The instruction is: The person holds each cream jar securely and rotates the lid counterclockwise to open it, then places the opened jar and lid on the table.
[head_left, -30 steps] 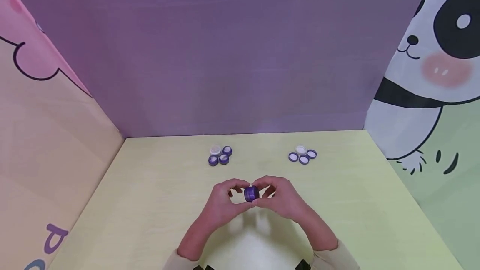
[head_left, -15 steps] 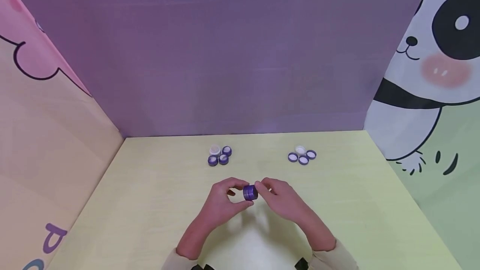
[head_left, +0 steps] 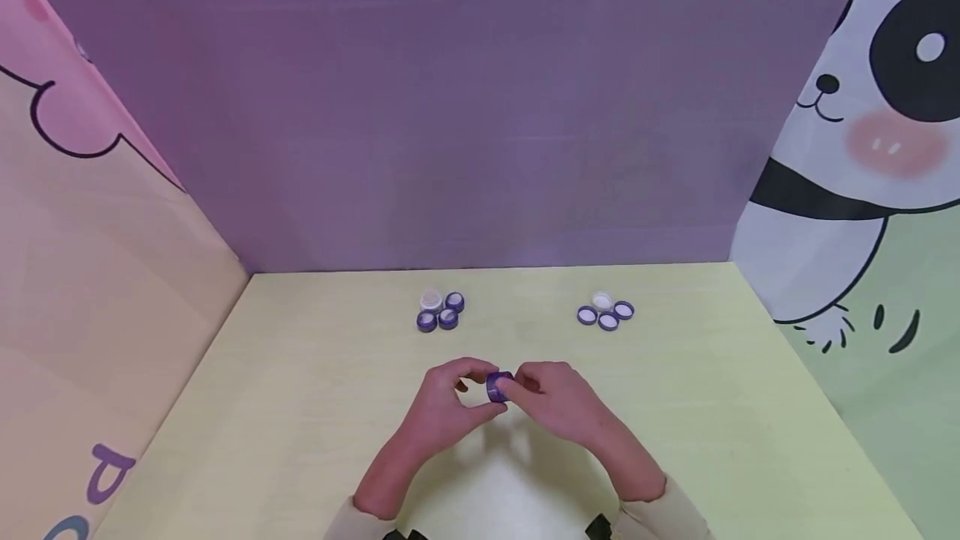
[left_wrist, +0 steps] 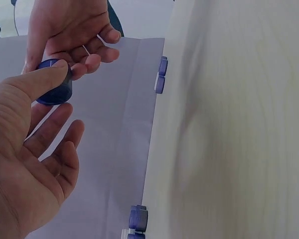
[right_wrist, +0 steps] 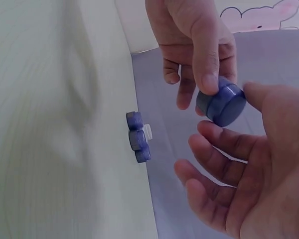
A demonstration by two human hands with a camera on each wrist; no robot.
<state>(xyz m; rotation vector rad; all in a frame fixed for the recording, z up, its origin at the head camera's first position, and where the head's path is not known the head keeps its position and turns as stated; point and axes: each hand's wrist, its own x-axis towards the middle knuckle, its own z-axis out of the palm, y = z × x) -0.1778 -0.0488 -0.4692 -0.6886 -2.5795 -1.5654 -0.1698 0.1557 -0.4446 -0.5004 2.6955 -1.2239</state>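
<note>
Above the table, both hands meet at a small round purple screw-top jar [head_left: 492, 387], lying on its side. My left hand [head_left: 448, 407] pinches the jar body between thumb and fingertips, its other fingers loosely bent. From the other end, my right hand [head_left: 558, 400] grips the lid [right_wrist: 231, 106] by thumb and index finger, the thumb covering part of it in the head view. In the right wrist view the right thumb is at the lid's upper edge and the index fingertip at its lower edge. The lid sits on the jar, flush with its body.
At the back left stand three purple jars [head_left: 447, 319] and one whitish jar [head_left: 431, 301]. To the back right lie three purple-rimmed lids [head_left: 608, 321] beside a white lid [head_left: 602, 300]. A purple backdrop [head_left: 480, 107] borders the pale table [head_left: 300, 407].
The right hand released the jar's end, shifted its fingers, and now grips the lid again with its thumb further over the front. The left hand keeps its hold, almost still.
</note>
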